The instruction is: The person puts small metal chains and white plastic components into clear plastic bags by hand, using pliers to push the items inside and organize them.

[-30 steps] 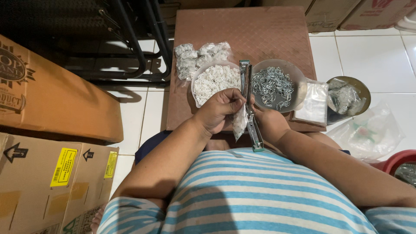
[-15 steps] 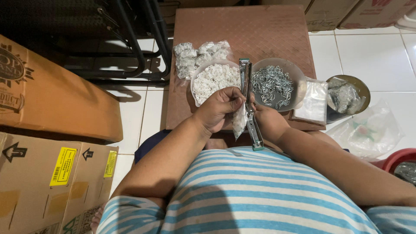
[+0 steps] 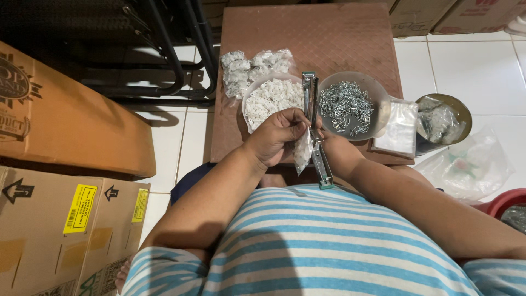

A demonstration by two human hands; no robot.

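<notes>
Left hand [image 3: 274,137] fingers are pinching a small clear bag [image 3: 302,152] just beside the stapler [image 3: 315,131]. Right hand [image 3: 333,147] is gripping the stapler from behind; its fingers are hidden. Both wrists are hovering before the bowls.

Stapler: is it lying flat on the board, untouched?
No. The stapler is gripped by the right hand, with the left hand pressing a small plastic bag against it.
</notes>
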